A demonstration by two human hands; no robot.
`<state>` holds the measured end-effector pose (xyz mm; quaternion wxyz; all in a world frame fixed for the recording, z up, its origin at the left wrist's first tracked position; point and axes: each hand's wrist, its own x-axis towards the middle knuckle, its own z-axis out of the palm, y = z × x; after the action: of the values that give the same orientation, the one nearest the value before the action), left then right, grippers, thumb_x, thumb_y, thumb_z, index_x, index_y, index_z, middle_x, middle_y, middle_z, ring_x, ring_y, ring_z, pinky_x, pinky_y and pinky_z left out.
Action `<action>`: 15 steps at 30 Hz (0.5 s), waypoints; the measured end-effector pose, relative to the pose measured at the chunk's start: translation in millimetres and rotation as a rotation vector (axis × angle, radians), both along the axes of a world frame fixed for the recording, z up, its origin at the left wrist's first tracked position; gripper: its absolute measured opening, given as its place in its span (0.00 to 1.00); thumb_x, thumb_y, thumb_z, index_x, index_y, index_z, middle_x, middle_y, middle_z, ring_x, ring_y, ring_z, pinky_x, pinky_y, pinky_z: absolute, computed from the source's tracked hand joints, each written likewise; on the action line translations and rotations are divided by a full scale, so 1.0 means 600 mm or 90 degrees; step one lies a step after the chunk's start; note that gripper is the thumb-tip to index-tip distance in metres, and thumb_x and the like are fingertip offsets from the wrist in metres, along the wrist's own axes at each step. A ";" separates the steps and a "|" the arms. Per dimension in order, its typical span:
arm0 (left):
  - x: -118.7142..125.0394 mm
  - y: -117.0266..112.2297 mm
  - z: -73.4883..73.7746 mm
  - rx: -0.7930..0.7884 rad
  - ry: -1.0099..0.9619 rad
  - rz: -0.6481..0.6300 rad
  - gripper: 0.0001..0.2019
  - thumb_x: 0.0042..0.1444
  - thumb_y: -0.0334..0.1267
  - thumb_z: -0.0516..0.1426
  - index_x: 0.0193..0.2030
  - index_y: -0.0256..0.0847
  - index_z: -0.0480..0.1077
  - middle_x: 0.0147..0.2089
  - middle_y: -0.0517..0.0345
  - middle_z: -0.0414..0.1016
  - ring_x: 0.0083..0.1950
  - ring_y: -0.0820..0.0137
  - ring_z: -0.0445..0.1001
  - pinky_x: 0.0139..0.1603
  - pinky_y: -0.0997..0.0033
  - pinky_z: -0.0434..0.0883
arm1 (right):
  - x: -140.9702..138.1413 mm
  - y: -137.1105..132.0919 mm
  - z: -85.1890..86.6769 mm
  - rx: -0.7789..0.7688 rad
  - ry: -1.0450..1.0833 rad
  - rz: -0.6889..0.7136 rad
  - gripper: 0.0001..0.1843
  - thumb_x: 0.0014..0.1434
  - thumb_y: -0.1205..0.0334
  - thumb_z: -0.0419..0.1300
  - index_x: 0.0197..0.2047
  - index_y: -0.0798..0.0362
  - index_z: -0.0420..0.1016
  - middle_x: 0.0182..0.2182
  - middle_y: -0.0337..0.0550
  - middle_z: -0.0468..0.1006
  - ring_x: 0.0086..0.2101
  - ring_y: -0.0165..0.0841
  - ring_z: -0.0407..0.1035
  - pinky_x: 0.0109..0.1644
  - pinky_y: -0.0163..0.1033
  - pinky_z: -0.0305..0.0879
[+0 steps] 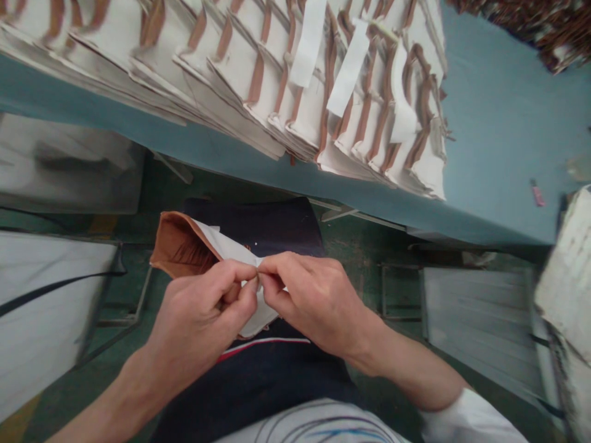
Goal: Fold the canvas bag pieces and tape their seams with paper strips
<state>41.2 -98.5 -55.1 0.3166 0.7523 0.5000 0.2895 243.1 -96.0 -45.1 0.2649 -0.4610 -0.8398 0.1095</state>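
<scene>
A white piece with a tan-brown inside [184, 246], leather-like and open like a cuff at its far end, lies over my lap. My left hand [207, 307] is closed in a pinch at its upper edge. Right against those fingertips, my right hand [305, 292] pinches the same spot. The fingertips of both hands meet there, and whatever small bit lies between them is hidden. White material of the piece shows below and between the hands.
Ahead, a blue-green table [498, 123] carries stacked white pieces with brown edges [258, 74], some with white strips [348, 67] on top. A brown heap [530, 27] lies far right, a small pink object [537, 193] nearer. Pale bundles [480, 320] flank me.
</scene>
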 end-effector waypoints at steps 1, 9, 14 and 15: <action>0.001 0.000 -0.002 0.003 0.004 0.002 0.12 0.70 0.35 0.57 0.36 0.41 0.80 0.17 0.73 0.69 0.14 0.80 0.65 0.18 0.80 0.55 | -0.001 0.000 -0.003 0.016 -0.019 -0.004 0.20 0.78 0.73 0.53 0.35 0.53 0.79 0.26 0.38 0.82 0.26 0.32 0.81 0.30 0.38 0.67; 0.005 0.003 -0.005 -0.022 0.013 -0.002 0.13 0.69 0.35 0.56 0.33 0.41 0.79 0.16 0.73 0.68 0.13 0.80 0.63 0.19 0.78 0.56 | -0.012 -0.005 -0.034 0.019 -0.027 0.003 0.14 0.72 0.72 0.54 0.36 0.52 0.77 0.27 0.37 0.81 0.27 0.30 0.76 0.33 0.36 0.67; 0.007 -0.019 0.020 -0.039 -0.004 -0.005 0.14 0.65 0.32 0.55 0.29 0.43 0.77 0.15 0.72 0.68 0.13 0.80 0.65 0.18 0.79 0.56 | 0.034 0.040 -0.074 -0.221 0.072 -0.214 0.08 0.61 0.72 0.59 0.33 0.49 0.73 0.26 0.38 0.80 0.27 0.30 0.73 0.32 0.34 0.62; 0.005 -0.024 0.024 -0.061 -0.014 -0.001 0.14 0.65 0.33 0.55 0.29 0.44 0.78 0.15 0.72 0.69 0.13 0.80 0.65 0.18 0.79 0.56 | 0.048 0.048 -0.078 -0.238 0.089 -0.246 0.08 0.60 0.72 0.59 0.32 0.49 0.71 0.25 0.37 0.79 0.25 0.29 0.71 0.31 0.34 0.61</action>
<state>44.1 -112.7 -40.5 0.3577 0.7336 0.5090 0.2734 271.6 -67.4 -92.1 0.2481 -0.6450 -0.6812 0.2417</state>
